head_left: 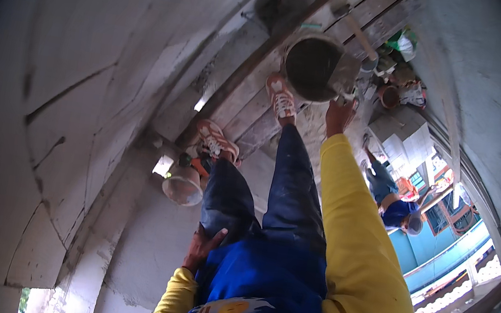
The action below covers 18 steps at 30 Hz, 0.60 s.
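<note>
My right hand [339,115] reaches forward at the end of a yellow sleeve, closed round the handle of a trowel [344,75]. The trowel's flat grey blade lies over the right side of a round dark bucket [310,67]. Inside the bucket is a dark grey mass, its texture too dim to tell. My left hand [203,250] rests on my left thigh, thumb and fingers apart, holding nothing. My right shoe [282,98] stands on the planks close to the bucket.
Wooden planks [256,107] lie underfoot. A pale bucket [183,190] hangs or stands beside my left shoe. A long-handled tool [361,38] and a reddish pot [389,97] are beyond the bucket. Another person [399,212] is below right, near an opening. Grey walls [54,127] flank both sides.
</note>
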{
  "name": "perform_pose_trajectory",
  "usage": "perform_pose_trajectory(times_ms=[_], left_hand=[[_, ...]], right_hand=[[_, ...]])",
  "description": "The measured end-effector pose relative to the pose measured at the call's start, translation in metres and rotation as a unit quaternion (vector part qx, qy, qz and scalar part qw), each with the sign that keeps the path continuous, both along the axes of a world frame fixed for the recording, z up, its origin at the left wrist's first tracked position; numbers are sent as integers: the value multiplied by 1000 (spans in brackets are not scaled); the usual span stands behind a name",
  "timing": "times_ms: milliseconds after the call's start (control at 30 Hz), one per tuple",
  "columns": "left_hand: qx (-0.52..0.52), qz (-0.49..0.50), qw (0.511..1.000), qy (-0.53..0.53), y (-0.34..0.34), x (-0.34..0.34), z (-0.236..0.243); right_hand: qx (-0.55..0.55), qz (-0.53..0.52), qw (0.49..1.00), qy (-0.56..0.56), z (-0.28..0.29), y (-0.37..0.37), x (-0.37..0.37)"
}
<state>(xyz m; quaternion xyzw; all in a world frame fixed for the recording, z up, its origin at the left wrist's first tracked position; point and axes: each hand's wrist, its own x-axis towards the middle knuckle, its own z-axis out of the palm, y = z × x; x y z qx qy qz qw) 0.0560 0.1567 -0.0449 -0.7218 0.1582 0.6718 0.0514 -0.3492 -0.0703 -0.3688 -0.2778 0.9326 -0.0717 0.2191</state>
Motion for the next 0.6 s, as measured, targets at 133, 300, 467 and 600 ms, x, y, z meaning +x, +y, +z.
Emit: perform_pose_trajectory(times_ms=[133, 300, 467, 600], left_hand=[[86, -87, 989, -80, -41, -15, -30], [150, -119, 975, -109, -33, -24, -36], [169, -90, 977, -94, -27, -20, -45], [78, -51, 992, -89, -6, -4, -71]], right_hand=[[73, 25, 995, 64, -71, -27, -12], [123, 160, 973, 116, -130, -18, -25], [187, 259, 947, 25, -150, -12, -65], [16, 269, 963, 28, -105, -16, -42]])
